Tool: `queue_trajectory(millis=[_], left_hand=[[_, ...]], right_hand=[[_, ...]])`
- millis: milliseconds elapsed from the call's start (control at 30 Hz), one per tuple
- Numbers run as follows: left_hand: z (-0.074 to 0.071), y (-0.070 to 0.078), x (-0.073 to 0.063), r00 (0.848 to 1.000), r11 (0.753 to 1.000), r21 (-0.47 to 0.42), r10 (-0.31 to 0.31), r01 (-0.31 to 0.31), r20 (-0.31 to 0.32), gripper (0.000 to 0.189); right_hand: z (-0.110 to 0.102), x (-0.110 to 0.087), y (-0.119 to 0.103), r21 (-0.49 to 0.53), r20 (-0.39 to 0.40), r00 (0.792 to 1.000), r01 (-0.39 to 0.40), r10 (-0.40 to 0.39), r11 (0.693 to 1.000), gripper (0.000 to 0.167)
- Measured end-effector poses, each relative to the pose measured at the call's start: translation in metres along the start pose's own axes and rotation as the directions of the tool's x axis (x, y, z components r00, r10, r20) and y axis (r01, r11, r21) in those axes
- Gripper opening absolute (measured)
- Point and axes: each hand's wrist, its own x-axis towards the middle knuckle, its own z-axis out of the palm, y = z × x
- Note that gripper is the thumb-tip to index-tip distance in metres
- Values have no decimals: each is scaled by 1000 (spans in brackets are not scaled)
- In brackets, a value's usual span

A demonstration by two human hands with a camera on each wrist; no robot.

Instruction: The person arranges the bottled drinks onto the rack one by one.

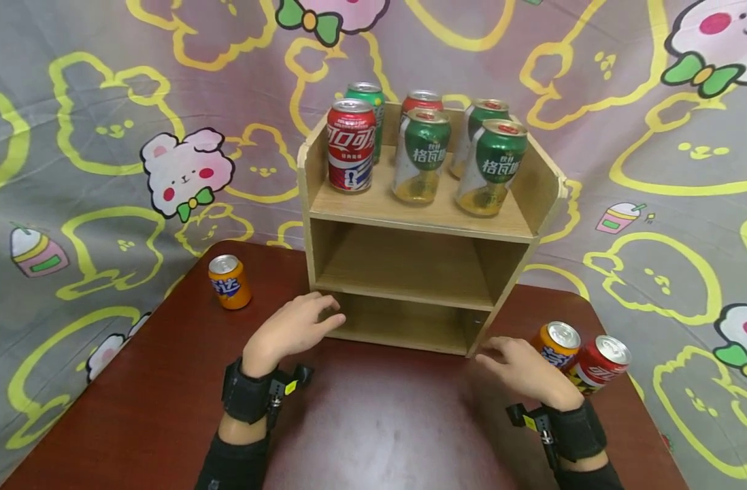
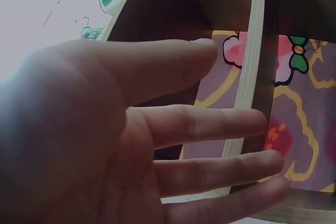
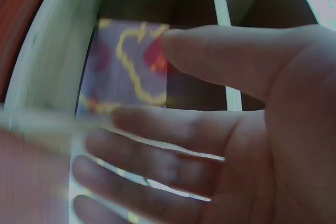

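Observation:
My left hand point(image 1: 290, 331) hovers at the lower left front of a small wooden shelf point(image 1: 404, 262), its fingers loosely extended and holding nothing. At the shelf's lower right corner is my right hand point(image 1: 523, 367), also without anything in its grasp. In the right wrist view its fingers point(image 3: 157, 179) are extended in front of the shelf. Beside that hand, partly hidden by it, an orange soda can point(image 1: 559, 346) stands next to a red cola can point(image 1: 600, 364). Another orange soda can point(image 1: 229, 282) stands to the left of the shelf.
On the shelf's top level stand a red-and-white cola can point(image 1: 352, 144), a green can point(image 1: 373, 102), another red can point(image 1: 421, 101) and several green-and-white cans point(image 1: 491, 167). The reddish-brown table point(image 1: 379, 422) reaches a patterned cloth point(image 1: 116, 170) behind.

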Motion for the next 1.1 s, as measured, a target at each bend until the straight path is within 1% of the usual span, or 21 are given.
queue_trajectory(millis=[67,133,200,267,367,467,533,700,800,867,967,1100], left_hand=[[-1,-1,0,1000,1000,-1,-7,7,9,42],[-1,-2,-1,1000,1000,-1,-12,12,9,42],[-2,-3,-2,1000,1000,-4,-15,15,0,41],[-3,-4,-3,1000,1000,-4,-18,18,-11,40],[-4,-5,-3,999,1000,-4,-29,29,-23,39],[-5,-7,-3,999,999,-4,-39,38,-28,38],[-5,-7,-2,999,999,-4,-41,41,-29,38],[-4,-9,0,999,999,-6,-44,44,-27,37],[-4,-9,0,999,999,-5,-45,45,-25,37],[-4,-10,0,999,999,-4,-46,46,-25,37],[-3,-10,1,999,999,-9,-43,43,-21,37],[-3,-10,1,999,999,-23,-36,36,-15,37]], right_hand=[[-6,-4,10,-23,-65,998,-16,14,1000,29],[-11,-8,19,-51,-141,990,-36,28,998,30],[-15,-10,28,-88,-218,975,-49,29,995,28],[-18,-11,38,-119,-278,960,-62,26,991,28],[-22,-12,53,-154,-336,942,-77,21,985,31],[-24,-12,66,-177,-359,933,-104,35,979,38],[-24,-12,73,-182,-354,933,-132,60,974,43],[-19,-10,84,-178,-324,934,-217,151,960,56],[-16,-9,88,-176,-314,927,-270,206,947,60],[-14,-7,90,-177,-314,916,-314,249,933,60],[-11,-3,93,-208,-321,896,-382,306,900,61],[-10,2,93,-253,-335,873,-446,355,858,64]])
